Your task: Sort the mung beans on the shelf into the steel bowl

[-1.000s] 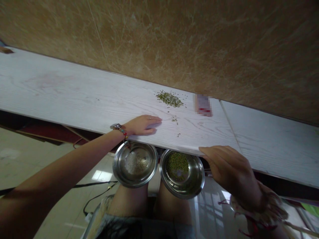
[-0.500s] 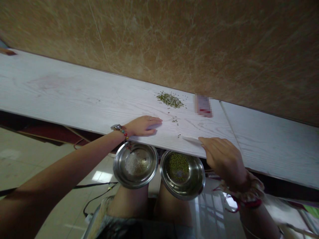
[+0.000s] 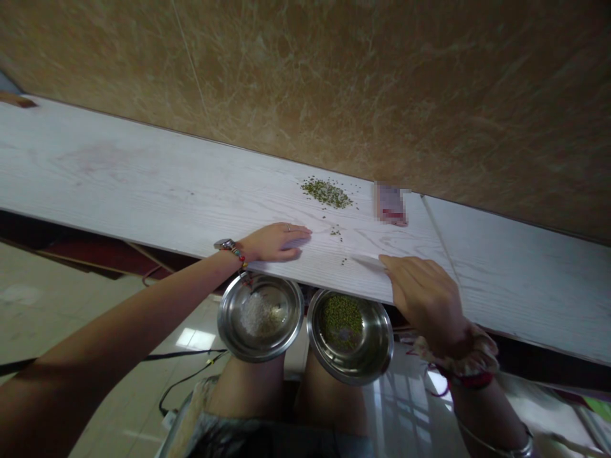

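Note:
My left hand (image 3: 277, 242) lies flat on the white wood-grain tabletop (image 3: 157, 191), fingers stretched out and holding nothing. Closed at the table's front edge, my right hand (image 3: 422, 289) pinches a thin pale flat piece (image 3: 366, 261); its exact kind is unclear. Just left of that piece are a few loose green beans (image 3: 344, 261), with several more (image 3: 337, 231) farther back. A heap of green beans mixed with white grains (image 3: 327, 192) sits near the wall. Below the edge, one steel bowl (image 3: 260, 353) contains white grains (image 3: 258, 316); another steel bowl (image 3: 377, 362) contains green beans (image 3: 342, 318).
Behind the table rises a brown marbled wall (image 3: 305, 83). A blurred-out flat object (image 3: 391, 205) lies right of the heap. At the far left is a brown wooden item (image 3: 18, 100). Both bowls rest by my knees, above a tiled floor (image 3: 42, 305) with a black cable (image 3: 179, 381).
My right hand has shifted slightly up and left, with the pale piece still in its fingers. My left hand, the heap and the bowls stay in place.

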A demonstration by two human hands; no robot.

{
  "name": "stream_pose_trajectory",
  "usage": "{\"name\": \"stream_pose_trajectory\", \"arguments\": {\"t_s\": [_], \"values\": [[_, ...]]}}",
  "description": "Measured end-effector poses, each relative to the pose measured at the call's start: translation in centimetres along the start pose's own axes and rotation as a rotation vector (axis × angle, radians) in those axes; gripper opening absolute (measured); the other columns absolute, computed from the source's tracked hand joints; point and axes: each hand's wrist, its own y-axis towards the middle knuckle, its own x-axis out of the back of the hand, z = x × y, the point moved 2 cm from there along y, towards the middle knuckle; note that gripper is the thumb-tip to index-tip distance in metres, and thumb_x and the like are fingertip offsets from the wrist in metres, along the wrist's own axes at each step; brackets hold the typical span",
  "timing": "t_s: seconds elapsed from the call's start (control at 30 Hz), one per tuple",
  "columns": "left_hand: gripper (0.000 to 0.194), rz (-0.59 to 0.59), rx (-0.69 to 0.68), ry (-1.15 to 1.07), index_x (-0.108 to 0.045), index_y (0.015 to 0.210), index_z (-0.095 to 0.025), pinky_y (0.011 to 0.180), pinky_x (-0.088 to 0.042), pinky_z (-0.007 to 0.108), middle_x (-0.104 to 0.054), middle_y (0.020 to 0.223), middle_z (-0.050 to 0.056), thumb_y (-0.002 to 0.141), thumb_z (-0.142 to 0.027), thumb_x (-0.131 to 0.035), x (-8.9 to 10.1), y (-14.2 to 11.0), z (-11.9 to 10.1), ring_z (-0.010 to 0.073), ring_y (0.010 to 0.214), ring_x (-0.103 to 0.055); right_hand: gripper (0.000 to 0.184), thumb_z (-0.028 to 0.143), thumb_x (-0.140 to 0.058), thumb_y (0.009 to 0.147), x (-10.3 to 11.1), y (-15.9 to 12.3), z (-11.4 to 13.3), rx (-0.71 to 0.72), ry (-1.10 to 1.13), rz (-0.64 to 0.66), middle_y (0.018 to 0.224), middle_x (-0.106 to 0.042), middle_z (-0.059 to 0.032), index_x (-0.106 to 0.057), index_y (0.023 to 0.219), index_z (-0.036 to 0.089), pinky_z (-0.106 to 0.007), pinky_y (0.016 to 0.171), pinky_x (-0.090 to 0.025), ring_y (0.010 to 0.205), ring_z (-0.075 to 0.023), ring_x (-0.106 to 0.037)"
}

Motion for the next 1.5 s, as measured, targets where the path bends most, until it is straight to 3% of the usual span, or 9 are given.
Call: {"name": "stream_pose_trajectory", "arguments": {"t_s": [0.47, 0.8, 1.1, 1.5], "values": [[0.043, 0.002, 0.001, -0.008, -0.046, 0.128, -0.016, 0.102, -0.034, 0.033, -0.048, 0.136, 0.009, 0.089, -0.035, -0.043, 0.0, 0.0, 0.0, 0.0200, 0.122, -0.046, 0.035, -0.001, -0.044, 0.075, 0.8, 0.2, 0.6, 0.076, 0.111, 0.034, 0.083, -0.069, -0.0078, -0.064, 0.102, 0.011, -0.033, 0.066, -0.044, 0.075, -0.0180, -0.059], [0.044, 0.001, 0.003, -0.006, -0.047, 0.127, -0.015, 0.102, -0.035, 0.032, -0.048, 0.136, 0.010, 0.088, -0.036, -0.044, 0.0, 0.0, 0.0, 0.0200, 0.121, -0.047, 0.030, 0.000, -0.044, 0.079, 0.1, 0.9, 0.6, 0.084, 0.089, 0.030, 0.083, -0.070, -0.0068, -0.063, 0.098, 0.012, -0.031, 0.064, -0.044, 0.074, -0.0167, -0.059], [0.043, -0.003, -0.007, -0.009, -0.047, 0.126, -0.015, 0.101, -0.035, 0.033, -0.048, 0.136, 0.010, 0.088, -0.035, -0.043, -0.2, 0.0, 0.2, 0.0203, 0.120, -0.047, 0.031, -0.001, -0.039, 0.081, 1.7, 0.6, 0.8, 0.129, 0.122, 0.057, 0.081, -0.069, -0.0064, -0.064, 0.093, 0.012, -0.030, 0.066, -0.045, 0.073, -0.0156, -0.059], [0.045, 0.005, 0.001, -0.010, -0.046, 0.128, -0.015, 0.102, -0.034, 0.033, -0.047, 0.136, 0.010, 0.089, -0.036, -0.042, -0.3, 0.0, 0.3, 0.0205, 0.121, -0.046, 0.026, 0.001, -0.043, 0.080, 1.6, -0.4, 0.3, 0.067, 0.100, 0.038, 0.083, -0.070, -0.0080, -0.063, 0.095, 0.010, -0.031, 0.069, -0.047, 0.078, -0.0174, -0.061]]}}
